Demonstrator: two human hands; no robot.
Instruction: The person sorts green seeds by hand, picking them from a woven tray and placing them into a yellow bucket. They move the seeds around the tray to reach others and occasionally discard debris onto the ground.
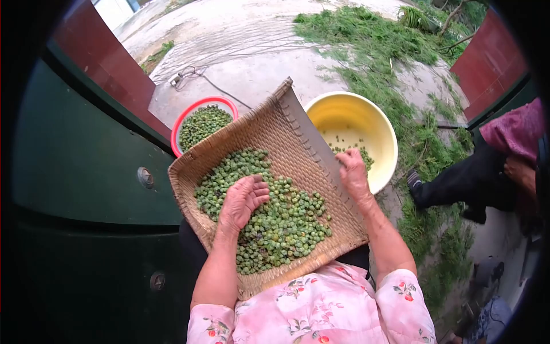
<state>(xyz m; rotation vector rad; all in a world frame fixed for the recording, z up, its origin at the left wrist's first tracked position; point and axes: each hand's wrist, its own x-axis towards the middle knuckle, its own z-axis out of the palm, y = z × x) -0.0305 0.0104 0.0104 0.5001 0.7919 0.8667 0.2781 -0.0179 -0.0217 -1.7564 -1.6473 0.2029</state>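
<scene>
A woven winnowing basket (298, 137) lies tilted across my lap, holding a wide heap of small round green cones (281, 229). Just above the heap is my left hand (245, 200), palm turned inward and fingers loosely bent, with nothing visible in it. My right hand (352, 172) is at the basket's right edge, beside the yellow basin (385, 137). Its fingers are curled together, and whatever they may hold is hidden. Some green cones lie at the bottom of the basin, partly covered by that hand and the basket.
A red-rimmed bowl (176, 135) full of green cones stands beyond the basket's left edge. Cut green branches (366, 43) cover the ground ahead and right. Dark green door panels (86, 149) stand close on my left. Another person's leg (464, 178) is at right.
</scene>
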